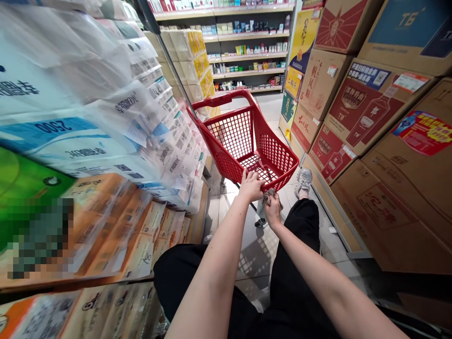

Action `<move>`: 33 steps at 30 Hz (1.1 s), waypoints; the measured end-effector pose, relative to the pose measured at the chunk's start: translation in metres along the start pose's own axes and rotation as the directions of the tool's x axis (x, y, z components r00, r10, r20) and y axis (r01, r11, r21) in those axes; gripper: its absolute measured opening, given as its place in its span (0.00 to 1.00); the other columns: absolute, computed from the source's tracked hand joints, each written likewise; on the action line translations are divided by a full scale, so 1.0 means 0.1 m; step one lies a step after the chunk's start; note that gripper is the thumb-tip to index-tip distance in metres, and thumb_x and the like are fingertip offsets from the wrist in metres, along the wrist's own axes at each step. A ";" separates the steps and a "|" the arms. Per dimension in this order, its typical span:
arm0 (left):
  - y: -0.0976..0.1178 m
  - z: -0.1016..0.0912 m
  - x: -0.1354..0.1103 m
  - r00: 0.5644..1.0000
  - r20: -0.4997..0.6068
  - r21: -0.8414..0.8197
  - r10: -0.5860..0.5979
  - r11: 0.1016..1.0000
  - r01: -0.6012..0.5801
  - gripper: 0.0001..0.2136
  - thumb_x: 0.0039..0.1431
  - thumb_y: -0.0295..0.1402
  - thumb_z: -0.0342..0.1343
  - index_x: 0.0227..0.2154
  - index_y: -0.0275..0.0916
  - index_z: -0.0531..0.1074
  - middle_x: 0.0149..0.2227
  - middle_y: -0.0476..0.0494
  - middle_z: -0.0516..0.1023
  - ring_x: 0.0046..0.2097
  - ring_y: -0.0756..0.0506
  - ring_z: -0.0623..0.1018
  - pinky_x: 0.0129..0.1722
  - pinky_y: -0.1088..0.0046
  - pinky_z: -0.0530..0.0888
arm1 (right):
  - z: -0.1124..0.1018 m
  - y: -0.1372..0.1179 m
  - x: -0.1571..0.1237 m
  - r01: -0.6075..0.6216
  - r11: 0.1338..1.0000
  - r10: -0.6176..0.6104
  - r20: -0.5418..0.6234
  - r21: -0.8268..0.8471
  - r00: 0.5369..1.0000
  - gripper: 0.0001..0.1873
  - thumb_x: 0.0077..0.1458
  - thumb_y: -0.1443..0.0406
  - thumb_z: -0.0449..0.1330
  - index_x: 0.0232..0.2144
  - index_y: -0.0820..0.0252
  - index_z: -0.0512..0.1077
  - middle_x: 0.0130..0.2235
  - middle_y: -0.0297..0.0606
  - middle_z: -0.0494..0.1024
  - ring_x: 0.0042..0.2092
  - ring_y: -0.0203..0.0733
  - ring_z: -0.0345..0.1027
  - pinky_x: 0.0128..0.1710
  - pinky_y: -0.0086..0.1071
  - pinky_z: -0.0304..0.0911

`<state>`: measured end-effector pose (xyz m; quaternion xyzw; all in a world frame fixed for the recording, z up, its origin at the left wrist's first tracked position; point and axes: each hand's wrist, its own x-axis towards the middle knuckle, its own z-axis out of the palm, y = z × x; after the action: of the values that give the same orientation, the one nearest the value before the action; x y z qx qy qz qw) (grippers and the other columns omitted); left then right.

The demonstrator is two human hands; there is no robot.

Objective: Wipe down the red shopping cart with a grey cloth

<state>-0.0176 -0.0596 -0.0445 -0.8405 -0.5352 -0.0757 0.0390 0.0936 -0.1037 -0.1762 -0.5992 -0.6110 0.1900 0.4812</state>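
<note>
A red plastic shopping cart [226,162] with a latticed basket stands in the aisle in front of me, its handle at the far end. My left hand [251,186] grips the near rim of the basket, fingers hooked over the edge. Just right of it and lower, my right hand [272,209] is closed around a crumpled greyish cloth [270,194], pressed to the outside of the basket below the rim. Part of the cloth is hidden by the fingers. The basket's floor shows through its open top, with only the lattice visible there.
Stacked packs of tissue paper [123,108] line the left, with orange-wrapped packs [106,221] nearer me. Cardboard cartons [374,108] are piled along the right. Shelves [254,35] of small goods close off the far end. A metal pole [173,66] rises behind the cart.
</note>
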 end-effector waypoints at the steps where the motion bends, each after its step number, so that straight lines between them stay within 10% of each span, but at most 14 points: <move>1: 0.00 0.00 0.00 1.000 0.004 0.005 -0.002 1.000 0.002 0.12 0.47 0.37 0.54 0.35 0.45 0.76 0.42 0.42 0.68 0.54 0.39 0.62 0.62 0.49 0.37 | 0.01 0.01 0.02 0.016 1.000 -0.016 0.012 -0.013 1.000 0.19 0.57 0.66 0.48 0.48 0.59 0.71 0.54 0.49 0.63 0.54 0.49 0.60 0.53 0.43 0.58; 6: -0.06 0.00 -0.02 1.000 -0.005 0.018 -0.009 1.000 0.009 0.11 0.47 0.36 0.54 0.33 0.45 0.76 0.42 0.43 0.69 0.53 0.39 0.63 0.63 0.49 0.38 | -0.18 0.20 0.06 0.215 0.975 -0.200 0.191 -0.059 0.961 0.21 0.55 0.68 0.50 0.50 0.53 0.70 0.54 0.44 0.64 0.55 0.47 0.59 0.54 0.41 0.58; 14: -0.06 0.02 -0.03 1.000 -0.012 0.009 0.005 1.000 -0.005 0.11 0.47 0.35 0.53 0.34 0.45 0.76 0.41 0.43 0.68 0.52 0.39 0.63 0.63 0.49 0.39 | -0.13 0.38 0.23 -0.041 0.992 0.043 0.014 -0.115 0.999 0.19 0.55 0.64 0.49 0.46 0.61 0.71 0.50 0.49 0.67 0.49 0.47 0.64 0.49 0.40 0.61; 23: -0.13 0.00 -0.04 1.000 -0.017 0.003 -0.009 1.000 0.009 0.11 0.46 0.35 0.53 0.34 0.44 0.76 0.41 0.42 0.68 0.53 0.39 0.63 0.63 0.49 0.38 | -0.26 0.30 0.35 -0.001 0.997 0.012 0.155 -0.071 0.988 0.16 0.52 0.64 0.51 0.41 0.60 0.74 0.43 0.46 0.70 0.43 0.47 0.66 0.45 0.38 0.62; 29: -0.20 0.01 -0.05 1.000 -0.026 0.020 -0.001 1.000 0.002 0.11 0.46 0.34 0.53 0.33 0.44 0.77 0.41 0.42 0.69 0.52 0.39 0.64 0.63 0.49 0.37 | -0.15 0.07 0.38 -0.144 0.988 0.141 -0.060 -0.061 0.988 0.18 0.54 0.63 0.48 0.41 0.64 0.72 0.43 0.50 0.69 0.42 0.48 0.66 0.45 0.40 0.60; 33: -0.23 -0.01 -0.05 1.000 -0.031 0.019 -0.003 1.000 0.003 0.11 0.47 0.35 0.53 0.33 0.44 0.77 0.41 0.42 0.69 0.53 0.39 0.64 0.63 0.49 0.37 | -0.17 -0.04 0.42 -0.156 0.984 0.160 0.044 -0.088 0.986 0.15 0.51 0.63 0.51 0.35 0.63 0.74 0.36 0.46 0.72 0.37 0.47 0.66 0.41 0.39 0.61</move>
<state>-0.0410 -0.0545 -0.0450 -0.8379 -0.5365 -0.0835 0.0551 0.1124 -0.0722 -0.1500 -0.6606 -0.5811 0.2167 0.4231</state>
